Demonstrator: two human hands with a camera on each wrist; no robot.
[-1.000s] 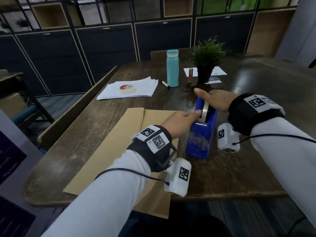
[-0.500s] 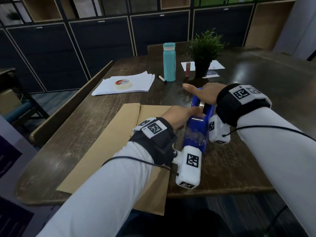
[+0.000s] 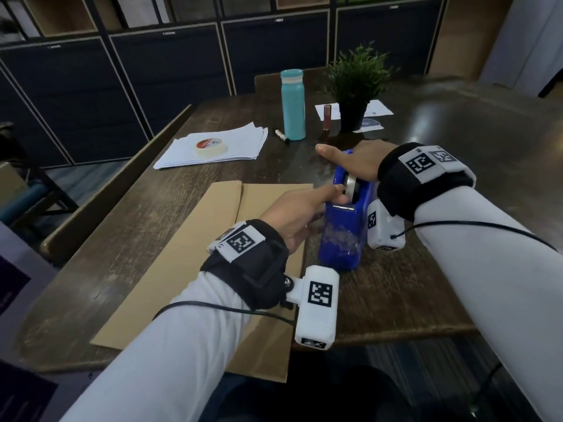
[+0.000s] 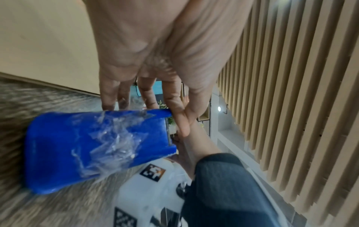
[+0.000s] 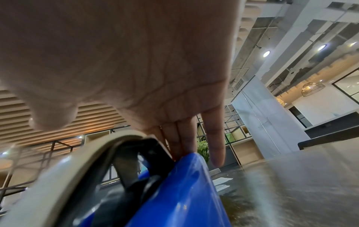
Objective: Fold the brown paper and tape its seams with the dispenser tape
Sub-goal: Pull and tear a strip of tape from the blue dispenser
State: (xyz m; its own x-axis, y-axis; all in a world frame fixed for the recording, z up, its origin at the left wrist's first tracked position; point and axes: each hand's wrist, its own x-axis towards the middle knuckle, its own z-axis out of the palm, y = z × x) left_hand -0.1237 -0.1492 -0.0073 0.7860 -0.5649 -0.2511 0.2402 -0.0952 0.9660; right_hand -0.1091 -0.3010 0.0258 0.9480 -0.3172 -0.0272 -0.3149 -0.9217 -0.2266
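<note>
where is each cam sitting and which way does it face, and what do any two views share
Head: worn on the head, looks forward and down over the table at the paper and dispenser; shows both sleeves, left hand, right hand.
Left wrist: under the left wrist, looks along the palm at the dispenser; the right wrist shows too.
Right wrist: under the right wrist, looks along the palm, tilted up past the tape roll toward the ceiling.
Shared: all three show the dispenser.
</note>
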